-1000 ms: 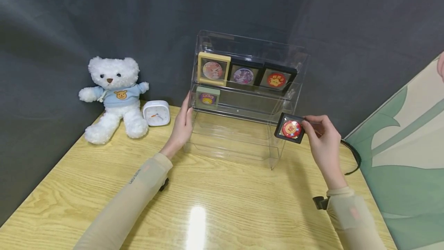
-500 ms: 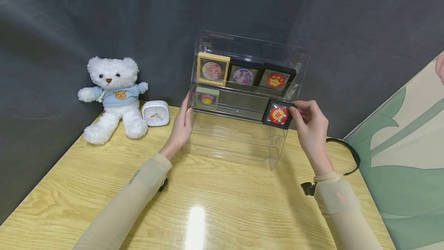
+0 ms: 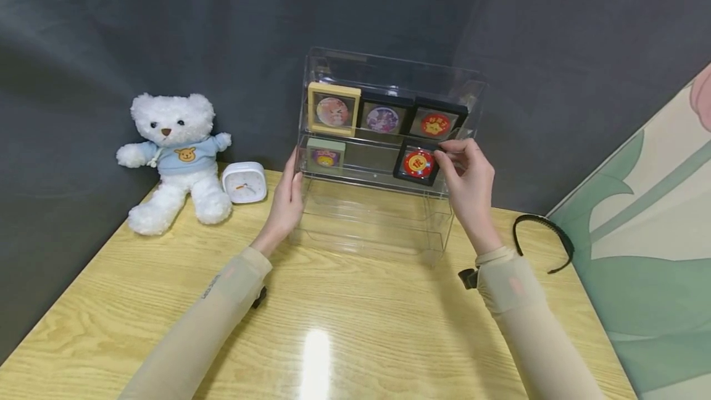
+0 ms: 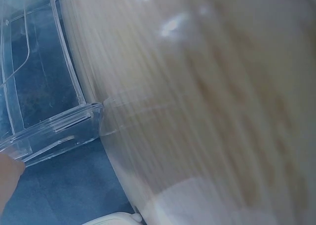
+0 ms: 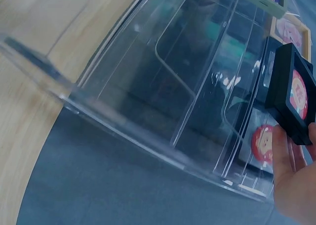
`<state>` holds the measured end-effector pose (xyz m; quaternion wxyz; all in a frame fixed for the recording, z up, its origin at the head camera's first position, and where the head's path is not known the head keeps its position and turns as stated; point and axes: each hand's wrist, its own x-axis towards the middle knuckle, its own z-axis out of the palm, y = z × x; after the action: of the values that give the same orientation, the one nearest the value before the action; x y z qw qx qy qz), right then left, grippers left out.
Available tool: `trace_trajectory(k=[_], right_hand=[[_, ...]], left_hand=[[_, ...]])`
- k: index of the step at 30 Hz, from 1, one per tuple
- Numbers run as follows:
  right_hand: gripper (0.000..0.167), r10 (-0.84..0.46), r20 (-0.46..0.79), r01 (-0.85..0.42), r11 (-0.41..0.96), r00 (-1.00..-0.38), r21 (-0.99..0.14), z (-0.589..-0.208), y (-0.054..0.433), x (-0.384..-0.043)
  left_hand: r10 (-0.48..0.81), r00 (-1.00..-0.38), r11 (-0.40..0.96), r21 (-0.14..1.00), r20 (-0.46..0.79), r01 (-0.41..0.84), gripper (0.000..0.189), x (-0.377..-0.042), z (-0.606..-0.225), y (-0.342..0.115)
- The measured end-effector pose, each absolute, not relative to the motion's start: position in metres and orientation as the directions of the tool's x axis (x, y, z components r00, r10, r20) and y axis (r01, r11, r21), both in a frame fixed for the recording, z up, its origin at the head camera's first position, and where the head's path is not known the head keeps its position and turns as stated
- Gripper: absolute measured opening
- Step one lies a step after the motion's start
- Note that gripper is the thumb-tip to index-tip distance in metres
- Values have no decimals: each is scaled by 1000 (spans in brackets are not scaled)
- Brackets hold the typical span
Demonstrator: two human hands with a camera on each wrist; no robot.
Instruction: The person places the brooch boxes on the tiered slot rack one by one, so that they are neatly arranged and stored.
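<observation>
A clear tiered acrylic display stand point(image 3: 366, 208) stands on the table. My left hand point(image 3: 283, 208) rests against its left side, fingers extended; in the left wrist view only a bit of the hand point(image 4: 7, 178) shows at the stand's edge. With thumb and fingertips, my right hand point(image 3: 469, 184) pinches the right edge of a black square display frame point(image 3: 397, 168) with a red badge inside, tilted in front of the second tier. A green frame point(image 3: 311, 168) sits at that tier's left end. Above it stand a yellow frame point(image 3: 333, 87) and two black frames.
Left of the stand are a white teddy bear point(image 3: 183, 153) in a blue top and a small white clock point(image 3: 244, 182). A black headband point(image 3: 566, 242) lies at the right. Dark cloth point(image 3: 266, 17) hangs behind the table point(image 3: 378, 326).
My right hand has carried the black frame left and upward, from beside the stand's right edge to the front of the second tier. The left hand keeps its place on the stand.
</observation>
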<state>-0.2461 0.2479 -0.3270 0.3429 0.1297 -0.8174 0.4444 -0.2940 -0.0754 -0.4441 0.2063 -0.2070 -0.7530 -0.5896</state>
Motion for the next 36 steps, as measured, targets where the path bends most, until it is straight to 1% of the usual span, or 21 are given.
trace_trajectory(k=[4,8,14,15,18,26,29,32,36], right_hand=[[18,83,681,-530,563,-727,-634,-325,239,-252],[18,72,686,-543,554,-724,-631,-324,231,-257],[20,49,699,-555,570,-713,-606,-320,222,-262],[20,45,699,-554,574,-714,-603,-320,221,-263],[19,36,696,-548,588,-717,-595,-318,217,-266],[17,28,686,-545,584,-727,-602,-318,208,-271],[17,20,693,-555,582,-721,-594,-319,204,-274],[17,18,698,-557,588,-716,-586,-321,202,-276],[16,20,690,-545,597,-724,-589,-322,199,-277]], left_hand=[[63,-822,212,797,566,565,57,-294,-443,-75],[64,-833,210,809,549,549,57,-289,-436,-74],[64,-834,209,810,547,548,56,-290,-436,-73],[62,-833,209,809,549,549,56,-294,-441,-73],[57,-836,203,813,546,545,56,-293,-438,-72],[67,-835,185,816,545,548,54,-265,-407,-69],[66,-832,185,812,551,553,54,-267,-410,-70],[64,-828,194,806,558,558,54,-279,-423,-71],[62,-824,211,799,564,563,56,-293,-439,-73]])
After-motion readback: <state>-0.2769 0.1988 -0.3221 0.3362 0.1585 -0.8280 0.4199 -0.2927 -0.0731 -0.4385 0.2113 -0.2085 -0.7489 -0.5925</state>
